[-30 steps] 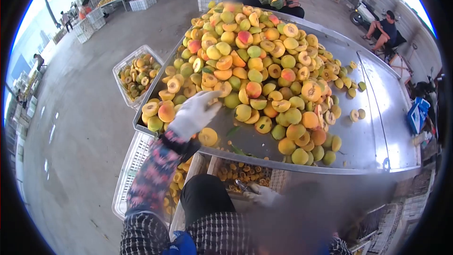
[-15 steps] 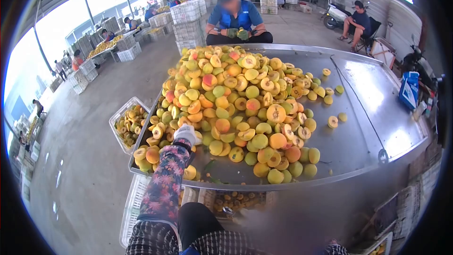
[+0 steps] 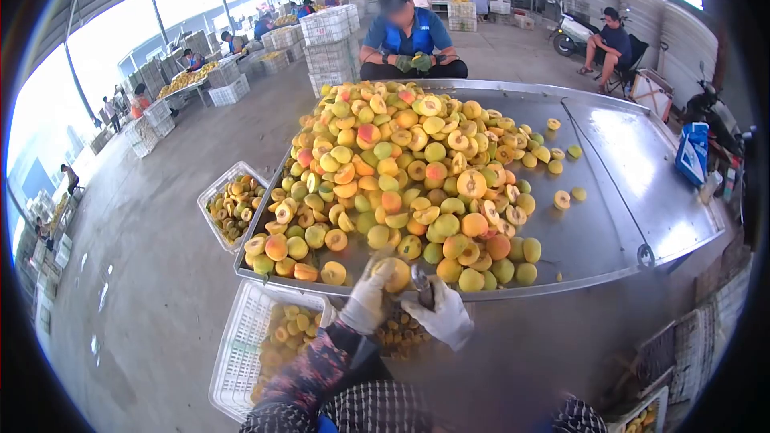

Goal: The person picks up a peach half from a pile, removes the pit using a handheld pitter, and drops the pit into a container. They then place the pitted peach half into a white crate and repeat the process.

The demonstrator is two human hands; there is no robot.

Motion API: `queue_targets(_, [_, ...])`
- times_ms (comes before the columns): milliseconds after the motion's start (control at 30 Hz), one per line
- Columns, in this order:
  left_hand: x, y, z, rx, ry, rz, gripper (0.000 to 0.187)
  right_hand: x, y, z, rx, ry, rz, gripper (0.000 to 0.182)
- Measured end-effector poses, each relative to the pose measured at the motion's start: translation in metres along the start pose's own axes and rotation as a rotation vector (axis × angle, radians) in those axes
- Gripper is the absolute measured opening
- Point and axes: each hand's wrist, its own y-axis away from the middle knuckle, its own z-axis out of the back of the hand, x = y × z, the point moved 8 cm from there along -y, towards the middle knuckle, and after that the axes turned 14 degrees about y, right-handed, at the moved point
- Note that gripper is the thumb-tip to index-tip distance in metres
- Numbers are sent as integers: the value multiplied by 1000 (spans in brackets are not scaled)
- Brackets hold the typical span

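Gripping yellow fruit [image 3: 399,276] in curled left hand [image 3: 369,300]; clasping metal tool [image 3: 421,282] in clenched right hand [image 3: 444,317]. Could nick left glove [image 3: 362,313] by letting tool skid off fruit.

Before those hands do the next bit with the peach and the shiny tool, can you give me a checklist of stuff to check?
1. Left hand holding the peach: ok, its fingers are around it.
2. Right hand holding the metal tool: ok, it's gripped right beside the peach.
3. Tool touching the peach: cannot tell, it's too blurry there.
4. Pit inside that peach: cannot tell, the inside isn't clear.
5. Co-worker's hands out of the way: ok, they're past the far edge of the metal table.
6. White plastic crate nearby: ok, it's below the table's near edge, with peach pieces in it.
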Motion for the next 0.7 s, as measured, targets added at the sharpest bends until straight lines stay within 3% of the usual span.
queue_targets(100, [31, 19, 1, -81, 21, 81, 46, 1, -3, -10, -13, 206, 68, 51])
queue_targets(200, [48, 24, 11, -68, 161, 203, 45, -23, 1, -20, 41, 188, 54, 53])
queue_targets(367, [52, 32, 21, -59, 2, 108, 43, -14, 10, -15, 77, 207, 238, 53])
queue_targets(500, [57, 34, 11, -8, -46, 93, 46, -7, 14, -4, 82, 232, 216, 48])
queue_targets(600, [53, 35, 3, 5, -129, 28, 44, -4, 15, 6, -69, 186, 256, 45])
queue_targets(667, [55, 32, 5, -9, -103, 74, 40, 6, 16, 14, -109, 88, 229, 41])
queue_targets(700, [62, 29, 20, -70, 62, 78, 40, -3, 13, 15, -97, 40, 160, 37])
